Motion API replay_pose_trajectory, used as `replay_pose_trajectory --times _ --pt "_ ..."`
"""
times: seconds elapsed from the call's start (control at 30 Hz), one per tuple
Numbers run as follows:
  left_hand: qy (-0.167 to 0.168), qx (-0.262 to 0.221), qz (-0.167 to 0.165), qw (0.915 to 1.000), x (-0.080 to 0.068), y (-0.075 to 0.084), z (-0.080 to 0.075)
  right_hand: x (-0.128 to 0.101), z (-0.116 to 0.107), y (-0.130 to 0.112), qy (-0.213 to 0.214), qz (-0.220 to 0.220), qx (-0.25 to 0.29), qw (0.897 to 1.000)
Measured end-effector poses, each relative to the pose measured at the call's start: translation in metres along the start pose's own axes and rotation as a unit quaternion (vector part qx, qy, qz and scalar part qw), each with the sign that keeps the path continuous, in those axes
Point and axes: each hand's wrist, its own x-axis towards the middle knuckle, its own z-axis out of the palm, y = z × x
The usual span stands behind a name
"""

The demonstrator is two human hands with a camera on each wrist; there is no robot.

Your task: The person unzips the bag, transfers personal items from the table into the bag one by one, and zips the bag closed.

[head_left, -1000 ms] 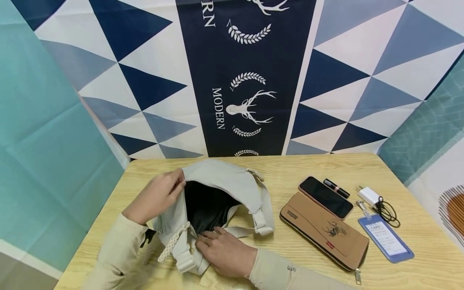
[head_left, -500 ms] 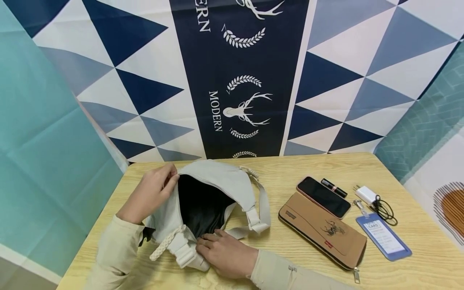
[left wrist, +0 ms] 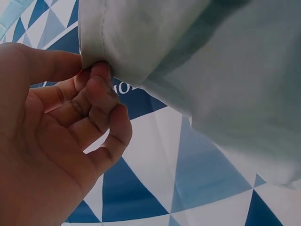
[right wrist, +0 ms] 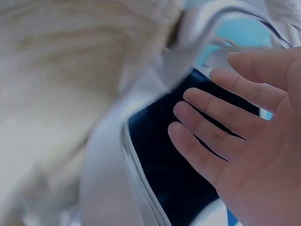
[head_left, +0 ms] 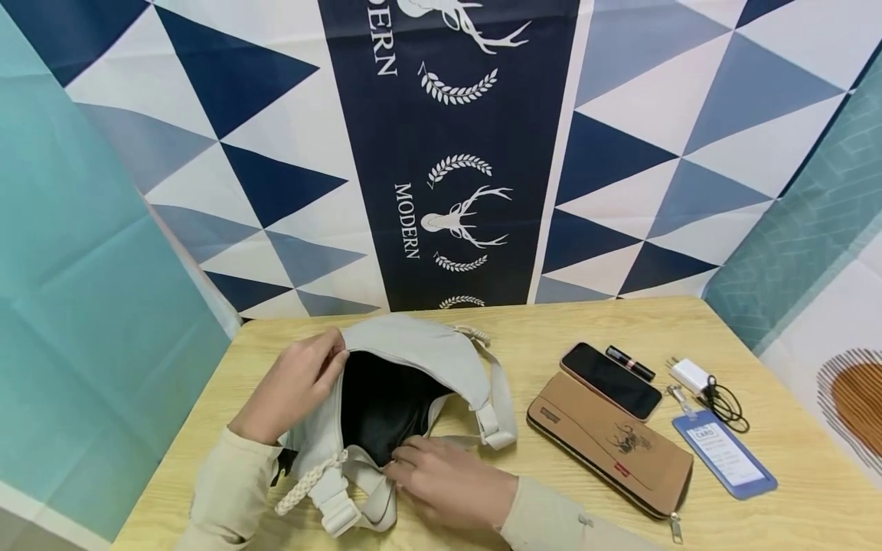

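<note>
A pale grey shoulder bag (head_left: pixel 420 344) lies on the wooden table with its mouth wide, showing a black lining (head_left: pixel 386 402). My left hand (head_left: pixel 292 386) pinches the left edge of the mouth between thumb and fingertips; in the left wrist view that hand (left wrist: pixel 61 122) holds the hem of the pale cloth (left wrist: pixel 141 37). At the bag's front edge is my right hand (head_left: pixel 451 482), next to a loose strap with a buckle (head_left: pixel 338 511). In the right wrist view its fingers (right wrist: pixel 211 108) are extended and apart in front of the dark mouth, gripping nothing.
Right of the bag lie a brown wallet (head_left: pixel 613 444), a phone (head_left: pixel 609 380), a small black tube (head_left: pixel 630 363), a white charger with a black cable (head_left: pixel 691 375) and a blue card holder (head_left: pixel 725 453). A patterned cloth wall (head_left: pixel 455 153) stands behind the table.
My right hand has shifted slightly right and its fingers have come off the bag's front edge. The front strap hangs looser. My left hand keeps its pinch; the head view has tilted.
</note>
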Motion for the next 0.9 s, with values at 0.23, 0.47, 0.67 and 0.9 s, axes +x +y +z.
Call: replay_pose_trajectory --times 0.23,0.47,0.67,0.9 --pt "0.013 0.015 0.009 0.9998 -0.002 0.000 0.001 -0.025 -0.030 0.000 0.019 0.034 0.021 0.999" --pt "0.015 0.015 0.013 0.9997 -0.003 0.001 0.001 -0.057 -0.051 -0.001 0.030 0.072 0.037 0.996" --pt "0.009 0.022 0.017 0.9996 -0.003 0.003 0.003 -0.085 -0.060 0.009 0.053 0.134 0.036 0.989" --pt "0.002 0.019 0.019 0.9996 -0.004 0.004 0.006 -0.122 -0.072 0.037 0.055 0.193 -0.024 0.979"
